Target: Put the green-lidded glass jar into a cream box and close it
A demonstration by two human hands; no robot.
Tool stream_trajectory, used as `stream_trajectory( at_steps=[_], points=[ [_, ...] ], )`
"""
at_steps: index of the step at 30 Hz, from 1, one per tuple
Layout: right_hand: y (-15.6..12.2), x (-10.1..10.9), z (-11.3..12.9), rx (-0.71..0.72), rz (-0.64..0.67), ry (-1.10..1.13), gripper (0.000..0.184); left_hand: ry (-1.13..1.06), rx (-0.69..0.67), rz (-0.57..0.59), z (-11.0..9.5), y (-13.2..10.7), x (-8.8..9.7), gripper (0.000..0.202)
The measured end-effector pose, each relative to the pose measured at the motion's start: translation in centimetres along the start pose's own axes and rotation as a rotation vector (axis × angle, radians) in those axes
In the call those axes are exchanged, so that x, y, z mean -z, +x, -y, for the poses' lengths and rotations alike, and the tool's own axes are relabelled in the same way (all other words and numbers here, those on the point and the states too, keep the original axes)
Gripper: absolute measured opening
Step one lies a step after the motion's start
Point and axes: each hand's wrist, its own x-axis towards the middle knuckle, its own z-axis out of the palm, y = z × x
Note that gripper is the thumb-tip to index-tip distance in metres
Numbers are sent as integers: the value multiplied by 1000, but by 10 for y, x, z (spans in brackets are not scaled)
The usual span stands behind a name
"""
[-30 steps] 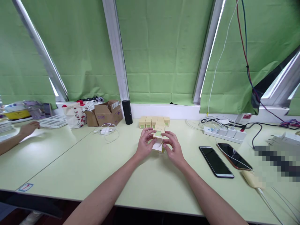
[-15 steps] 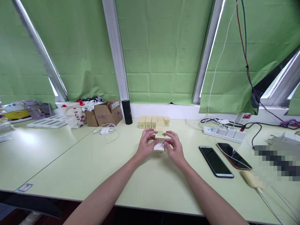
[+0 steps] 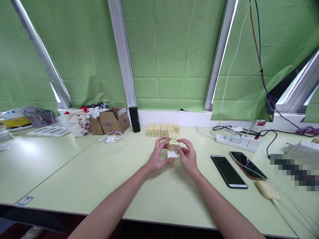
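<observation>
A small yellow carton with a green label (image 3: 173, 145) is held between both hands above the pale green table (image 3: 74, 172). My left hand (image 3: 157, 155) curls round its left side. Pinching its right side is my right hand (image 3: 187, 155). A white flap or paper sticks out at the carton's lower end. Behind the hands, a row of several matching yellow cartons (image 3: 159, 129) stands near the window sill.
Two phones (image 3: 228, 171) lie to the right, with a white power strip (image 3: 238, 141) and cables behind. A black cylinder (image 3: 134, 119), brown cardboard boxes (image 3: 113, 120), a printed bag (image 3: 79, 124) and a white charger (image 3: 110, 139) sit at the left back.
Both hands have turned the carton and shifted it slightly right. A second person's hand at the far left edge a second ago is gone from view.
</observation>
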Motion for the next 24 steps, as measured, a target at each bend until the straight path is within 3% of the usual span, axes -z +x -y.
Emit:
stream_trajectory(
  at_steps=[4,15,24],
  points=[
    [0,0,-1,-16,-10,-16,31,45,25,14,1,-2,-1,90],
    [0,-2,-3,-71,-4,-33,29,-47,20,-57,-1,0,-2,63],
    [-2,0,-3,-9,69,-26,37,-124,71,-133,-4,4,-3,55]
  ],
)
